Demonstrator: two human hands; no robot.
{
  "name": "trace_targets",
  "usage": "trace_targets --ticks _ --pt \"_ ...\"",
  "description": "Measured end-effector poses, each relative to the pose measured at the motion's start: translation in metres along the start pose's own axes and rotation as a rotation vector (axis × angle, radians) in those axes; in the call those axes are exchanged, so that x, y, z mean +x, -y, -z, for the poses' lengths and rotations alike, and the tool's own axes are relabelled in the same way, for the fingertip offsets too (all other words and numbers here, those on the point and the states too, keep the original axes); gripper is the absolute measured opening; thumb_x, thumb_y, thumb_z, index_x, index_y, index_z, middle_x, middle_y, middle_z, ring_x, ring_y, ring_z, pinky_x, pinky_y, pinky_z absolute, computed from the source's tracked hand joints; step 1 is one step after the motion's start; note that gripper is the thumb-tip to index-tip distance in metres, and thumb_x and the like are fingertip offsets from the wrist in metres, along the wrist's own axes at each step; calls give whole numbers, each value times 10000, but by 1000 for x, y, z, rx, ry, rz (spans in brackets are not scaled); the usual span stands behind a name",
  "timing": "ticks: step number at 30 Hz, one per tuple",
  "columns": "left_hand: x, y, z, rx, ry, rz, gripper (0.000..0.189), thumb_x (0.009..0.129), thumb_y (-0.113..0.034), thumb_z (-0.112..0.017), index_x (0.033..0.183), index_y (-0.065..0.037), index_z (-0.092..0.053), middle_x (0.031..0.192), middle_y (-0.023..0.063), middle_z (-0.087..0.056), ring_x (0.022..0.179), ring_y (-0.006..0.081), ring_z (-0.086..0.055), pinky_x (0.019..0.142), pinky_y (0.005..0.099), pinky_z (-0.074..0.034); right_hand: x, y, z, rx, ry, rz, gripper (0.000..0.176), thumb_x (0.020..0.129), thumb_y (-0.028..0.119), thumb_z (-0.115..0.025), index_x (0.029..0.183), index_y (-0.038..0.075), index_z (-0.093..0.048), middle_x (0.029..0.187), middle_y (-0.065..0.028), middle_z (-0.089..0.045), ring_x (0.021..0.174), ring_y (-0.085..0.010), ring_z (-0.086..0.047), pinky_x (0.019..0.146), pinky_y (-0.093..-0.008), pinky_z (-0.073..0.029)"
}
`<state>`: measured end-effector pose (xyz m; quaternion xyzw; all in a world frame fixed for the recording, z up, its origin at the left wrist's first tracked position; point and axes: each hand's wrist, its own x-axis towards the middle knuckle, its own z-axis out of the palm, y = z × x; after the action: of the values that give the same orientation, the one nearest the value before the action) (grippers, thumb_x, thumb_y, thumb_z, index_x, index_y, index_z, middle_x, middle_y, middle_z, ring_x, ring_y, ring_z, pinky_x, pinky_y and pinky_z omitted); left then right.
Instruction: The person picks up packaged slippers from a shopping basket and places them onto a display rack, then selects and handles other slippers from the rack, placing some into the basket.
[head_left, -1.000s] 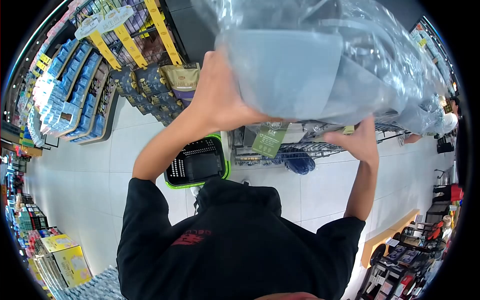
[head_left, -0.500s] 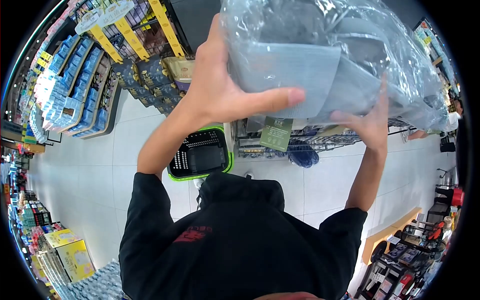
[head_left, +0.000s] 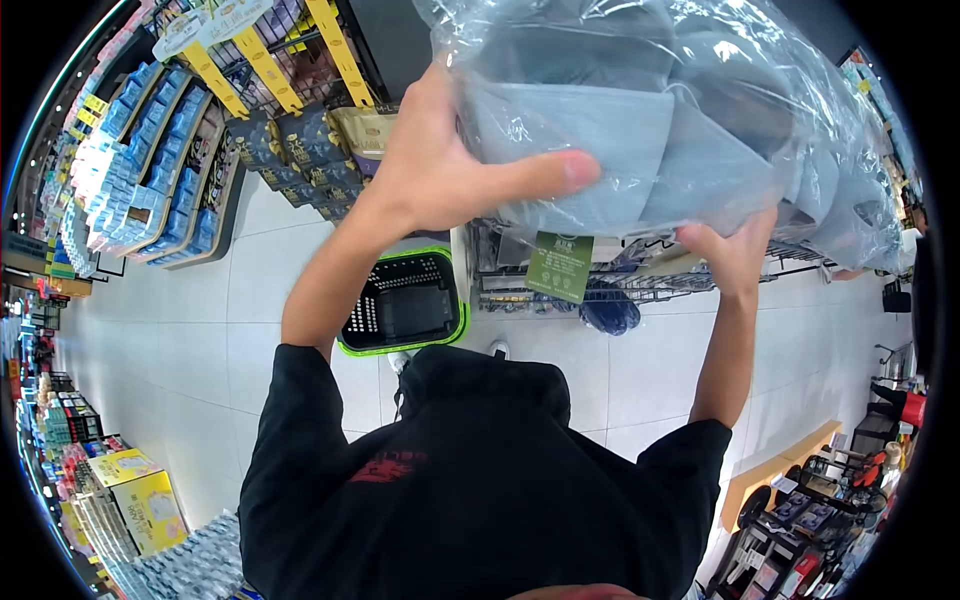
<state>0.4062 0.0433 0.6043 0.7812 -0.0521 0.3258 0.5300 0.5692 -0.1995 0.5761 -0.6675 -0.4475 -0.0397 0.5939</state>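
A large clear plastic bag [head_left: 600, 150] with folded grey-blue fabric inside is held up before me at the top of the view. My left hand [head_left: 450, 165] grips its left side, thumb stretched across the front and the other fingers hidden behind. Its lower right edge is in my right hand [head_left: 740, 245], with the thumb on the near side and the fingers partly covered by the plastic. A green printed tag [head_left: 560, 267] hangs just under the bag, between my hands.
Below my left forearm, a black shopping basket with a green rim [head_left: 405, 350] stands by my feet. A wire rack [head_left: 660, 288] runs behind the bag, with a dark blue wrapped item [head_left: 610, 312] at its edge. Blue-packed shelves [head_left: 150, 170] stand left; a product stand [head_left: 780, 540] is lower right.
The bag has shifted slightly and its plastic has resettled. My right hand has moved a little lower along its bottom edge, and its raised finger is now covered. My left hand keeps its grip.
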Motion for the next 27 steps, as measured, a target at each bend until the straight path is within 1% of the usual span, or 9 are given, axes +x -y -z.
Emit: trace_targets --ticks 6,14,17,19,23,24,25,26,27 --pt "13 9 -2 -92 -23 0 877 664 -345 -886 1320 49 -458 1181 202 -617 1082 266 -618 938 370 -493 -3 -7 -15 31 -109 -86 754 631 278 -908 1187 -36 -506 1020 -117 -651 944 -201 -638 836 -337 -512" --pt "4 12 -6 -154 -38 6 928 648 -354 -899 1342 49 -434 1212 217 -591 1119 288 -596 970 383 -476 -21 2 -5 86 0 -272 765 645 330 -916 1180 -34 -508 1025 -105 -657 944 -190 -639 870 -327 -503" --pt "-6 2 -5 -127 -22 58 1016 620 -365 -912 1374 42 -368 1253 223 -552 1156 298 -566 994 394 -457 -27 5 -3 71 -11 -220 920 618 358 -932 1284 -58 -452 1108 -125 -633 1024 -212 -625 919 -338 -486" --pt "-12 9 -2 -32 -66 -3 1120 578 -373 -930 1401 30 -286 1269 214 -522 1190 302 -533 1024 407 -429 -28 9 -8 32 -131 3 1209 564 479 -934 1433 -79 -305 1325 -197 -500 1223 -274 -521 1029 -391 -411" --pt "-23 4 4 -88 -84 93 1213 526 -404 -947 1421 0 -235 1349 204 -414 1269 313 -448 1088 418 -360 -30 9 -6 36 -224 226 1439 527 599 -902 1518 -60 -94 1500 -245 -275 1378 -340 -342 1107 -462 -304" --pt "-24 -3 4 -112 -137 24 1295 491 -467 -952 1446 -11 -206 1377 203 -374 1305 317 -406 1110 420 -333 -28 15 -11 -27 -306 305 1479 511 638 -886 1523 -48 -54 1524 -257 -215 1398 -367 -296 1118 -488 -274" --pt "-10 18 6 -17 -181 -432 1389 458 -527 -949 1469 7 -160 1379 206 -375 1317 331 -395 1115 431 -329 -24 23 -15 -94 -392 385 1519 496 677 -870 1529 -35 -13 1549 -269 -155 1419 -394 -251 1128 -514 -244" --pt "-18 9 11 195 -214 -433 1435 454 -547 -944 1478 31 -120 1395 211 -350 1315 343 -404 1108 444 -344 -21 29 -14 -243 -381 481 1489 540 658 -862 1530 -19 20 1559 -269 -135 1416 -422 -248 1119 -537 -254" --pt "-13 6 6 210 -281 -646 1422 473 -552 -935 1473 49 -123 1408 213 -323 1309 352 -414 1100 458 -357 -17 31 -15 -258 -398 480 1489 540 658 -862 1530 -19 20 1559 -269 -135 1416 -422 -248 1119 -537 -254"
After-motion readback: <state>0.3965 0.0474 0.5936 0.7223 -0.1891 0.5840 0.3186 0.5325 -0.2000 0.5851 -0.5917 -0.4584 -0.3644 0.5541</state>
